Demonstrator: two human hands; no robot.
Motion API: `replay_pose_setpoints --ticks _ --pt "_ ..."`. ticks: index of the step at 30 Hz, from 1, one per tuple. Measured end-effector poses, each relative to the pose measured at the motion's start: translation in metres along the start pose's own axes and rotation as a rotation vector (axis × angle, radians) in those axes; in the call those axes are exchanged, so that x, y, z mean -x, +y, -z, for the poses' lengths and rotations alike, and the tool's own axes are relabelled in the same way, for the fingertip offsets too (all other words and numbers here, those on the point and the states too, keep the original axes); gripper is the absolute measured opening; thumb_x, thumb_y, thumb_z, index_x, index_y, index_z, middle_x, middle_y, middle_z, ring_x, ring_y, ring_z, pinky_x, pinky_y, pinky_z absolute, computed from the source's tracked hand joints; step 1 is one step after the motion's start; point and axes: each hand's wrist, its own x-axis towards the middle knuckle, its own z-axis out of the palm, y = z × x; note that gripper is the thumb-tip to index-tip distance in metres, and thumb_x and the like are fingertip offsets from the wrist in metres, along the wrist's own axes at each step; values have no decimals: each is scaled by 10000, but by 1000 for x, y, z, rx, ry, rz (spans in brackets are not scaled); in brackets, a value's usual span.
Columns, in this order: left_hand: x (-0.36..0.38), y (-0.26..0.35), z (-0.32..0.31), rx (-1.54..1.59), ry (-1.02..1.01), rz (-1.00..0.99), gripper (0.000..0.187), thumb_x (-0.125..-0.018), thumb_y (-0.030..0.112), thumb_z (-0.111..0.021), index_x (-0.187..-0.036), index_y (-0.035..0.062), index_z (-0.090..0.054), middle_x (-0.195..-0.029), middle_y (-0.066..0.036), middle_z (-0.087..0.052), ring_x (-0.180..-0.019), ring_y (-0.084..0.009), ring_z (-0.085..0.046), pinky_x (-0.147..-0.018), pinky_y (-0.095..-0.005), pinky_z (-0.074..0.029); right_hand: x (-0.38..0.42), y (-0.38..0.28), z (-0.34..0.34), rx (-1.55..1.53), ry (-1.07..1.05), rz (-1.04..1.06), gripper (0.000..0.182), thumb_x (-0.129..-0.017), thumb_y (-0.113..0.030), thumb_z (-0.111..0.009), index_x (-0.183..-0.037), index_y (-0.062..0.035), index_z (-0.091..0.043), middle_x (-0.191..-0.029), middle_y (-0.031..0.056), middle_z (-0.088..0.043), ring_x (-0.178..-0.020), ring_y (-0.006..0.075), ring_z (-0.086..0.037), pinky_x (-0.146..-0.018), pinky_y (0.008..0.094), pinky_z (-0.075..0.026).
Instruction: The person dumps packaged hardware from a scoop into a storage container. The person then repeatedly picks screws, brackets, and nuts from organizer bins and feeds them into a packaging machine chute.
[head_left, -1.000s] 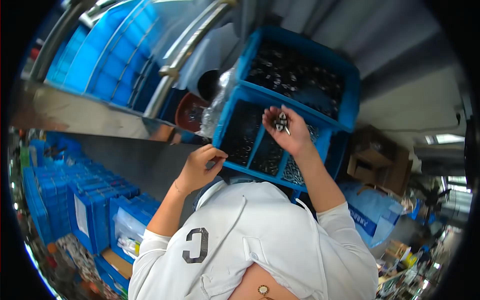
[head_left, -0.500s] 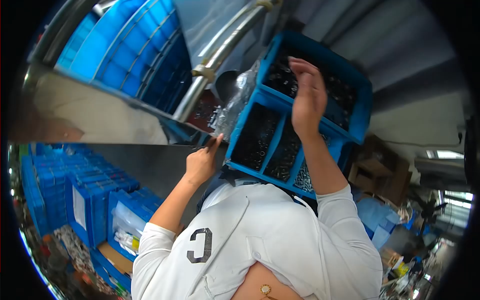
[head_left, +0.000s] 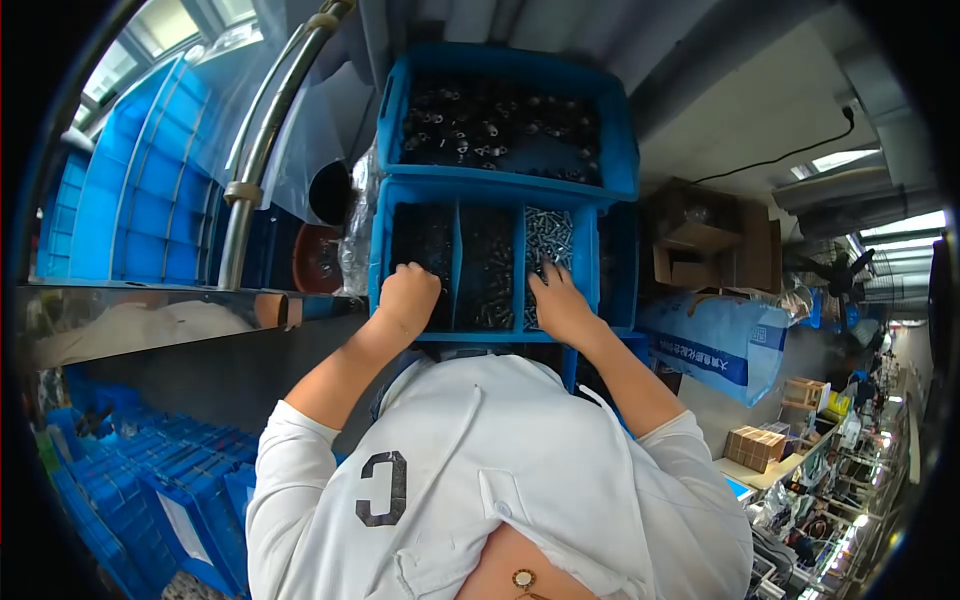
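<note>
Grey curtain (head_left: pixel 690 70) behind | screws (head_left: pixel 548 235) under right grip (head_left: pixel 565 308), fingers parted | left grip (head_left: pixel 409 297) curled, hold unclear

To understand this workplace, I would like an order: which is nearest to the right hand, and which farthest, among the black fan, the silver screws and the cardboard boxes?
1. Silver screws: at the right hand's fingers.
2. Cardboard boxes: right of the blue bin.
3. Black fan: farther right.
</note>
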Motion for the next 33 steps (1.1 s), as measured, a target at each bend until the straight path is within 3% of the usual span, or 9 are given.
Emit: replay_pose_setpoints --ticks 7,10,16,17,21,27,30,32,33 --pt "-18 -11 11 173 109 -32 86 -741 32 -597 -701 48 -672 -746 -180 -655 -739 -326 -671 -646 -385 -553 -26 29 12 -304 6 -8 165 -764 39 -533 -899 -6 -617 -989 200 -559 -879 373 -577 -791 433 -482" --pt "-24 -18 11 310 119 -17 119 -732 -9 -576 -772 27 -682 -757 -208 -653 -726 -357 -658 -666 -403 -544 -37 41 7 -337 -12 -17 119 -768 23 -553 -844 -7 -639 -914 198 -596 -860 391 -588 -787 433 -482" --pt "4 -32 36 806 220 103 228 -897 42 -529 -1078 -49 -635 -915 -208 -681 -765 -274 -687 -688 -333 -544 -24 34 63 -953 20 -277 140 -795 -69 -671 -911 9 -661 -792 133 -657 -700 206 -633 -654 317 -503" --pt "10 -34 37 954 186 143 250 -930 41 -502 -1135 -57 -605 -924 -182 -684 -764 -219 -688 -701 -296 -550 -20 39 66 -1159 17 -291 142 -822 -95 -689 -906 16 -659 -780 51 -643 -685 90 -579 -600 243 -485" --pt "26 -28 36 1534 267 341 269 -922 59 -541 -1165 -47 -588 -956 -180 -674 -781 -197 -684 -717 -264 -564 -10 45 73 -1252 11 -367 129 -837 -87 -679 -926 3 -656 -786 38 -638 -717 104 -604 -643 231 -501" --pt "25 -15 43 2061 196 419 143 -886 69 -519 -926 -18 -626 -783 -98 -649 -702 -119 -630 -634 -215 -531 -32 43 75 -2106 -202 -309 120 -904 -127 -589 -957 -21 -603 -856 66 -619 -816 169 -634 -693 303 -555" --pt "4 -6 43 1969 112 239 153 -842 75 -483 -831 -5 -613 -710 -43 -588 -626 -102 -550 -566 -204 -442 -38 30 80 -2224 -380 -311 213 -941 -211 -531 -838 -38 -600 -761 57 -586 -713 154 -590 -600 279 -500" --pt "-14 17 64 1277 80 203 137 -777 101 -518 -729 35 -628 -670 -32 -539 -588 -113 -505 -525 -243 -378 -39 24 75 -2221 -542 -263 275 -944 -258 -530 -774 -51 -594 -698 39 -549 -630 127 -533 -534 253 -437" --pt "-21 28 65 909 188 83 125 -774 113 -547 -742 55 -652 -704 -36 -570 -632 -127 -530 -550 -256 -385 -39 14 82 -2089 -556 -311 367 -949 -336 -515 -701 -71 -570 -596 -9 -449 -527 95 -399 -481 224 -311"
